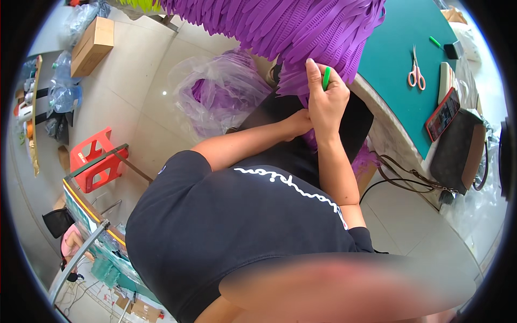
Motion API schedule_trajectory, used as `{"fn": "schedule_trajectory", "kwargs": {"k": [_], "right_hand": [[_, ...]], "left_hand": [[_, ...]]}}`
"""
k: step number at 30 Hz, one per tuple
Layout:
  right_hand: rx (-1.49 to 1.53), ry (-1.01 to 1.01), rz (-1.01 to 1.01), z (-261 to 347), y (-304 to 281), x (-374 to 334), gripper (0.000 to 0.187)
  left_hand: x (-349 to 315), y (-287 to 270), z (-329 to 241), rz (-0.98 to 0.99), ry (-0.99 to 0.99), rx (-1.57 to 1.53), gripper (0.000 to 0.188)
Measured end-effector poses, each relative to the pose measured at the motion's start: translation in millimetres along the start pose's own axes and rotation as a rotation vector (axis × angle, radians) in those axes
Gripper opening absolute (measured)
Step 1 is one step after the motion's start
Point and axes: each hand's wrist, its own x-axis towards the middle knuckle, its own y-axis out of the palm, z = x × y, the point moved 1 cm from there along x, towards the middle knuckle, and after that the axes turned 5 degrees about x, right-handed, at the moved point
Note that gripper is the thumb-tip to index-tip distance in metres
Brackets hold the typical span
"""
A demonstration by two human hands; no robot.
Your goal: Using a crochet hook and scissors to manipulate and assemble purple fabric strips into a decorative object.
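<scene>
Strips (301,27) of purple plastic are hanging in a thick mass off the near edge of the green table (393,59), and both hands are working at the lower fringe of that mass. Right hand (326,99) is closing around a green pen (326,78), thumb stretched up against the strips; left hand (298,123) is sitting just below it, fingers tucked out of sight, so whether it is pinching a strip cannot be told. Judged step: sorting or marking single strips at the fringe. Next move is probably calling for one strip to be separated cleanly, since neighbours are overlapping and crowding the fingers. Left of the table, a clear bag (226,94) of more strips is lying on the floor. On the table, scissors (416,70) and phone (442,114) are lying well apart from the hands; a brown bag (458,153) is hanging at its edge.
</scene>
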Motion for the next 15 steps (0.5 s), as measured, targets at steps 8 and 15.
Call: {"fn": "schedule_trajectory", "kwargs": {"k": [8, 15], "right_hand": [[0.138, 0.020, 0.006, -3.8, 7.8, 4.9, 0.020], [0.379, 0.433, 0.260, 10.1, 26.6, -5.7, 0.030]], "left_hand": [[5.8, -5.2, 14.1, -0.030, -0.019, 0.029, 0.027], [9.2, -12.2, 24.5, 0.040, 0.110, -0.144, 0.035]]}}
